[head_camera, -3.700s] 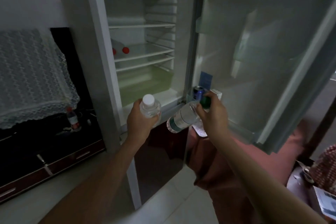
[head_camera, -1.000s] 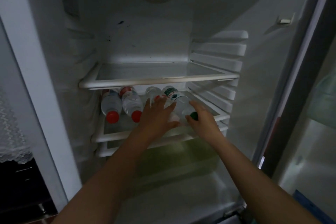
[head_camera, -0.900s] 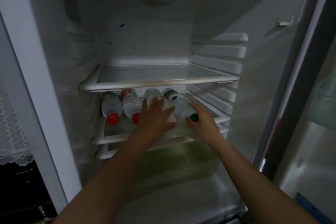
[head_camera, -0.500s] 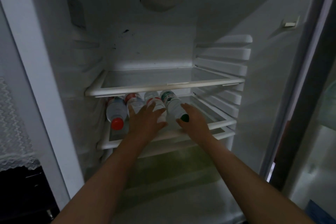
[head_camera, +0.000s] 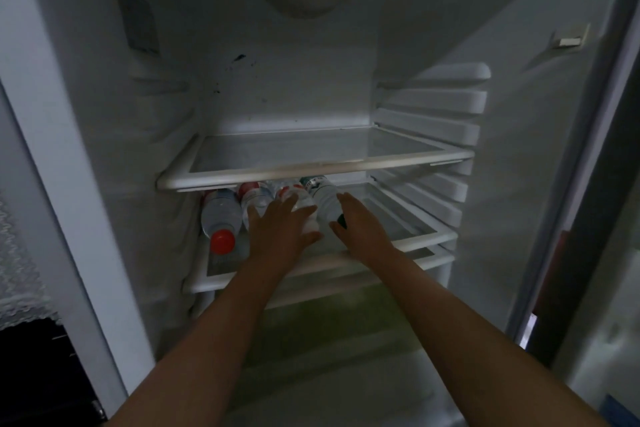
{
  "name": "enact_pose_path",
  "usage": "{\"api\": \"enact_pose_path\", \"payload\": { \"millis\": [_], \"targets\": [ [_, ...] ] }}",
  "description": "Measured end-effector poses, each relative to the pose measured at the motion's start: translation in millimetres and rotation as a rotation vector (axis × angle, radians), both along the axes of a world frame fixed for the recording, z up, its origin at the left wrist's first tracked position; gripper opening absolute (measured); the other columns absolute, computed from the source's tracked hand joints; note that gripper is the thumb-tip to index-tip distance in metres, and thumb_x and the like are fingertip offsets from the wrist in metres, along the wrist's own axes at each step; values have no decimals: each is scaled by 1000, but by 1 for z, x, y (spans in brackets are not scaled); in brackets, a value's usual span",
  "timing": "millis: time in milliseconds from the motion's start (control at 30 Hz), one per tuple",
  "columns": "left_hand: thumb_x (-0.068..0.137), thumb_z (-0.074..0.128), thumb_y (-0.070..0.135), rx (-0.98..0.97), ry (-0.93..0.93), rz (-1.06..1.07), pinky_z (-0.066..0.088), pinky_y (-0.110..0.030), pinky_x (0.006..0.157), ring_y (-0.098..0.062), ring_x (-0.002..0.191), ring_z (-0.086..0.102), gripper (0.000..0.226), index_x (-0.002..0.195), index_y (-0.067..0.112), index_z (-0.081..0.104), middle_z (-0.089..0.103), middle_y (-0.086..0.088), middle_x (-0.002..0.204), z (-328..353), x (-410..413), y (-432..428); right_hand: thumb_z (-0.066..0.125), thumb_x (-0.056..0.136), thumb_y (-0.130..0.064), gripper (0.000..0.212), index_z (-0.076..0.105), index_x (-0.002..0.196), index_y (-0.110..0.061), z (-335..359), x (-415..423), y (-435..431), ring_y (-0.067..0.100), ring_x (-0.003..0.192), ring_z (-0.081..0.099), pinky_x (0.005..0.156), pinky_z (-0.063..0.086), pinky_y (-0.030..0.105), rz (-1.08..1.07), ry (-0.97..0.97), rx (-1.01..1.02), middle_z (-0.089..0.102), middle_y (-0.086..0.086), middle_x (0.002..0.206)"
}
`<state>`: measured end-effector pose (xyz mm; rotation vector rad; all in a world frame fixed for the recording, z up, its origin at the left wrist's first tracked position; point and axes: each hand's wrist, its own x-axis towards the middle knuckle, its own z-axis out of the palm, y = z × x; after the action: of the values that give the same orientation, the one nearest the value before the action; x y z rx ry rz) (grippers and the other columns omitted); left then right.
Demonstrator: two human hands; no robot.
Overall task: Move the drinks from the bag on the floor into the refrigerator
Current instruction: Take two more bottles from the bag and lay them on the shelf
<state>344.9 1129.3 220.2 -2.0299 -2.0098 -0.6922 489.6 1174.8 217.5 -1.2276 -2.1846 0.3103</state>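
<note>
Several clear water bottles lie side by side on the refrigerator's middle glass shelf (head_camera: 429,236), caps toward me. The leftmost has a red cap (head_camera: 221,215). Next to it lies a second bottle (head_camera: 254,199), partly hidden by my left hand (head_camera: 280,229). That hand rests with straight fingers on the white-capped bottle (head_camera: 304,208). My right hand (head_camera: 360,225) lies with straight fingers against the green-capped bottle (head_camera: 323,198), its green cap just showing by my thumb. The bag on the floor is out of view.
An upper glass shelf (head_camera: 311,163) hangs bare just above the bottles. A greenish crisper drawer (head_camera: 332,319) sits below the shelf. The open refrigerator door (head_camera: 609,253) stands at the right. A lace-covered dark cabinet (head_camera: 20,288) is at the left.
Both bottles came from in front of the refrigerator onto the middle shelf. In the last second my hands slid them left against the red-capped ones, and my fingers have straightened on them.
</note>
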Motion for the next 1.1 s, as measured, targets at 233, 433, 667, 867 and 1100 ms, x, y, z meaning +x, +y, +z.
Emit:
{"api": "enact_pose_path", "payload": {
  "millis": [233,433,667,867,1100],
  "targets": [
    [84,53,52,7,32,21,10,-60,112,-24,140,20,59,137,37,33,17,0,155,-5,-1,3,43,95,-20,62,9,144,-5,-3,-3,-5,29,141,20,113,20,33,-9,-93,35,10,17,155],
    [88,46,52,-39,29,-13,2,-55,113,-26,143,-3,65,143,33,18,1,-1,157,-1,-6,-2,45,93,-13,56,19,142,-4,-10,1,-21,27,139,26,112,21,28,-24,39,77,21,16,152],
    [88,53,37,133,11,-97,2,-51,114,-27,143,3,59,141,23,30,13,-5,156,-10,0,-24,46,92,-10,47,33,137,-7,-13,12,-47,25,131,38,105,25,21,-50,117,104,36,12,145],
    [86,59,25,221,-117,-181,10,-50,112,-33,138,25,45,129,15,49,44,-11,141,-12,3,-47,47,90,-9,41,42,131,-8,-16,31,-73,28,119,48,100,35,28,-101,137,166,48,13,133],
    [80,41,45,273,-200,-338,28,-46,102,-32,122,46,52,118,14,59,61,-12,122,-16,26,-78,46,84,-18,41,50,123,-6,-32,71,-131,29,117,48,94,26,15,-250,141,247,55,16,123]
  ]
}}
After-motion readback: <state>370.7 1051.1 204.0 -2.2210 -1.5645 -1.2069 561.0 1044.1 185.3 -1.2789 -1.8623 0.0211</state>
